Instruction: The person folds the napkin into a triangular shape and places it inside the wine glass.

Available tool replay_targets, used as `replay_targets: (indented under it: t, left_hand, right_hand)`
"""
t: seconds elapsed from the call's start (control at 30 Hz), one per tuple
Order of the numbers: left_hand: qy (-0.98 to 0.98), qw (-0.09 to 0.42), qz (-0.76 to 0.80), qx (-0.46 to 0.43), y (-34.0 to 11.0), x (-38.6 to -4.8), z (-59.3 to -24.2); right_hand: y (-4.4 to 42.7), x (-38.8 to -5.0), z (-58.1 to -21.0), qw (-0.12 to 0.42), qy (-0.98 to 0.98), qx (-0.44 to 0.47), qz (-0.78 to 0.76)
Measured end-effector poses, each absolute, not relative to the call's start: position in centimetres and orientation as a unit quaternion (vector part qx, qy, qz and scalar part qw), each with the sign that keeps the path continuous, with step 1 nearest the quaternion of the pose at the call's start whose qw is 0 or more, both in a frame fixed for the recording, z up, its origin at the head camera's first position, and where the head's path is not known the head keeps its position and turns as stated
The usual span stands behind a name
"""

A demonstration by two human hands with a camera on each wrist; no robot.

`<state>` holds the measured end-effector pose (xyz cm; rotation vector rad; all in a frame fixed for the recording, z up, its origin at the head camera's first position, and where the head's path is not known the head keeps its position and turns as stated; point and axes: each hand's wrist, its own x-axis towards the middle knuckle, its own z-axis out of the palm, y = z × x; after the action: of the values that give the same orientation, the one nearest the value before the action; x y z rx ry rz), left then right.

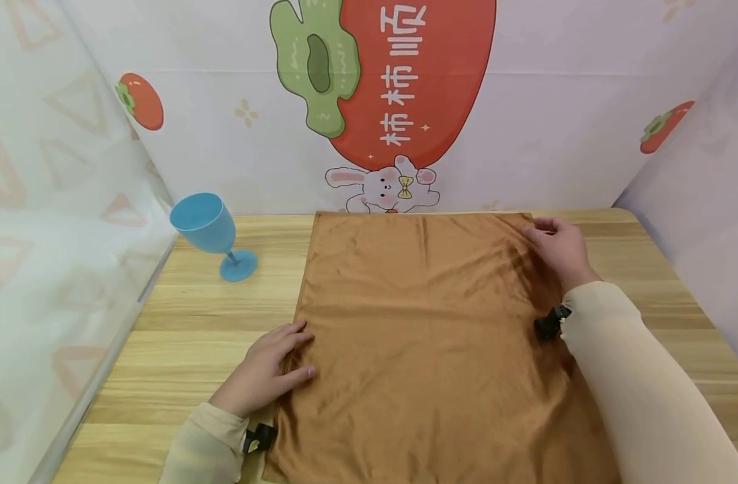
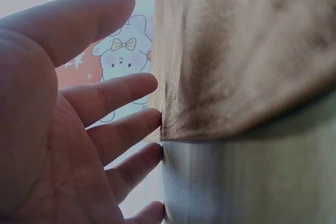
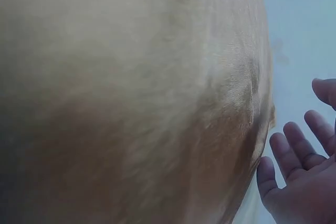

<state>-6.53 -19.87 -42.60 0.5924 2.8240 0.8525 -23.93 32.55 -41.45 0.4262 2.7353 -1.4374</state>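
A brown cloth (image 1: 405, 336) lies spread over the wooden table, with light creases, most of them toward its upper right. My left hand (image 1: 265, 370) rests at the cloth's left edge, its fingertips on the fabric. In the left wrist view that hand (image 2: 68, 114) has its fingers spread beside the cloth (image 2: 241, 51). At the cloth's far right corner is my right hand (image 1: 559, 249), thumb on the fabric, fingers loosely bent. The right wrist view shows the right hand (image 3: 304, 177) with relaxed, parted fingers near the edge of the cloth (image 3: 157, 103).
A blue goblet (image 1: 204, 225) stands on the table (image 1: 206, 336) at the far left, left of the cloth. Behind the table hangs a white backdrop (image 1: 544, 134) with printed persimmons and a rabbit. A pale patterned sheet (image 1: 54, 202) borders the left side.
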Motion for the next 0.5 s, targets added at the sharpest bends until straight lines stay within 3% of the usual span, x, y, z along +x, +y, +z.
replay_targets:
  t: [0.5]
  left_hand:
    - [0.937,0.058,0.279,0.204,-19.9,-6.7,-42.7]
  right_hand:
    - [33.5,-26.9,-41.5,0.055,0.870,0.124,-0.474]
